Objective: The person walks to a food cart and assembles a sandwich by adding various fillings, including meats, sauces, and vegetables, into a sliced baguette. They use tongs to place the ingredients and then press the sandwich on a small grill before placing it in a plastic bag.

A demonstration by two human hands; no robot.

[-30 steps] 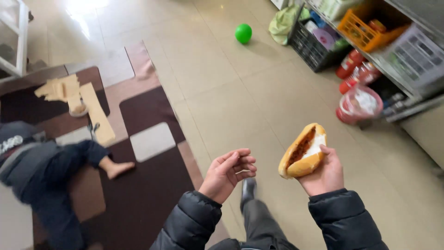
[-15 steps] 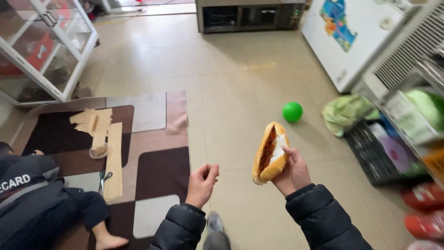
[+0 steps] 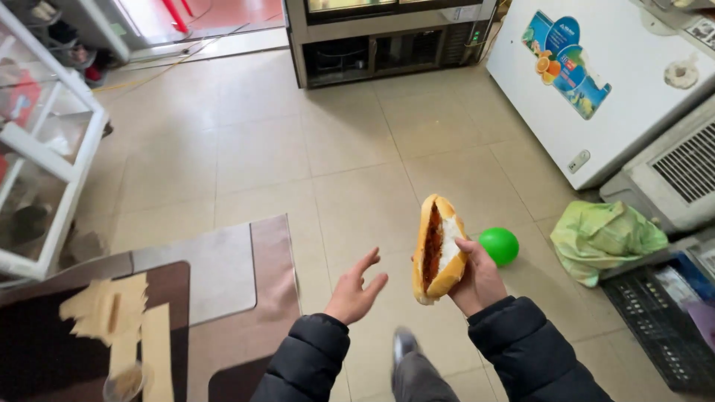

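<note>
Beige tiled floor (image 3: 253,149) under us, patchwork rug (image 3: 223,290) at left. Our right hand (image 3: 477,279) grasps a filled sandwich bun (image 3: 438,249) upright at chest height; left hand (image 3: 354,290) open, holding nothing. Green balloon (image 3: 499,246) just beyond the bun

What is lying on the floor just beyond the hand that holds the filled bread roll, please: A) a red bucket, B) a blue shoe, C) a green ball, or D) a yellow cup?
C: a green ball sits on the tiles right behind the right hand, which grips the bread roll.
</note>
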